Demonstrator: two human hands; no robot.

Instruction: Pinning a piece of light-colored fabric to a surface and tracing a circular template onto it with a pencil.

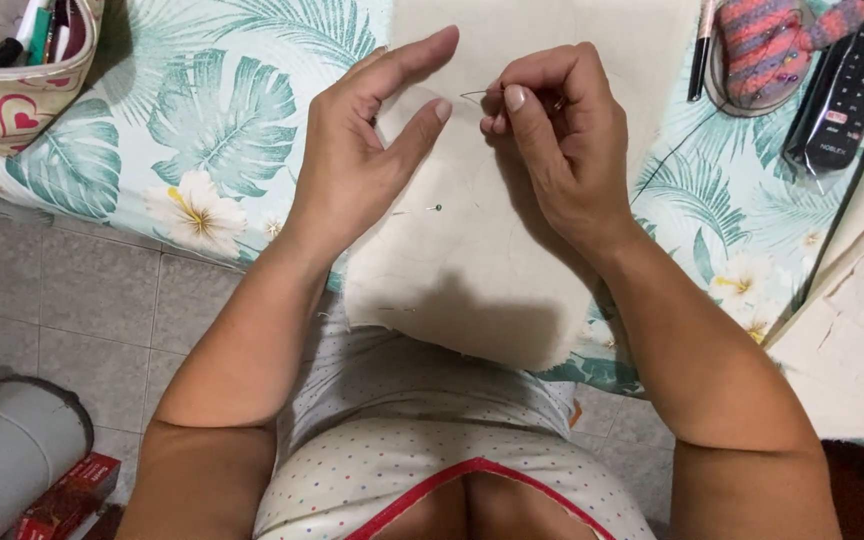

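Note:
My right hand (552,140) pinches a thin sewing needle (474,94) between thumb and fingers, its tip pointing left. My left hand (367,140) hovers just left of the needle, with fingers apart and nothing in it. Both hands are above a piece of cream fabric (472,260) that lies on a leaf-printed tablecloth (202,130) and hangs over the table's near edge. A small pin with a green head (436,208) is stuck in the fabric below my left hand. No thread can be made out.
A patterned pencil case (12,70) with pens stands at the top left. At the top right lie a striped knitted item (767,45), a black pen (700,55) and a black remote control (847,85). Grey floor tiles (72,300), a grey roll (12,450) and a red box (67,495) are lower left.

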